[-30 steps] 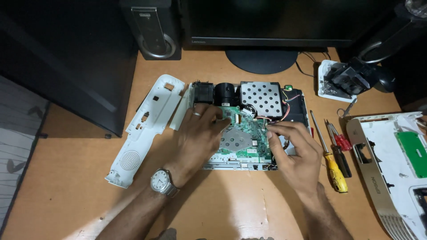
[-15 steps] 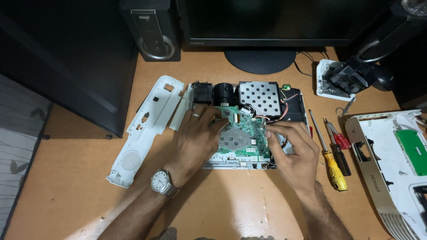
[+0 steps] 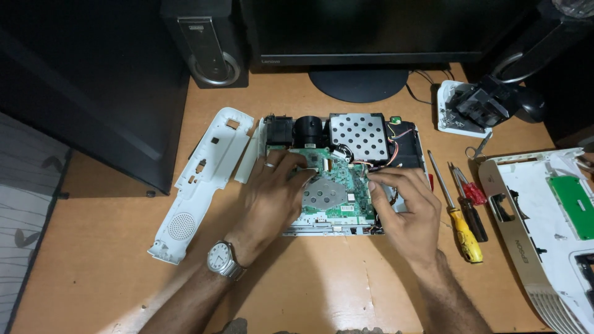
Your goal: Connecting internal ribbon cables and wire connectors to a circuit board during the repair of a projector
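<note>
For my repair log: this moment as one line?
left hand: on circuit board | right hand: at board's right edge | screwdrivers: on desk, untouched

light brown wooden desk (image 3: 309, 291). directly on it: opened projector chassis (image 3: 346, 179) with green circuit board at centre; white plastic side panel (image 3: 198, 179) left of it; screwdrivers (image 3: 461, 207) to right, yellow- and red-handled; white top cover (image 3: 544, 222) far right; monitor stand (image 3: 359, 83) and speaker (image 3: 207, 46) at back.
</note>
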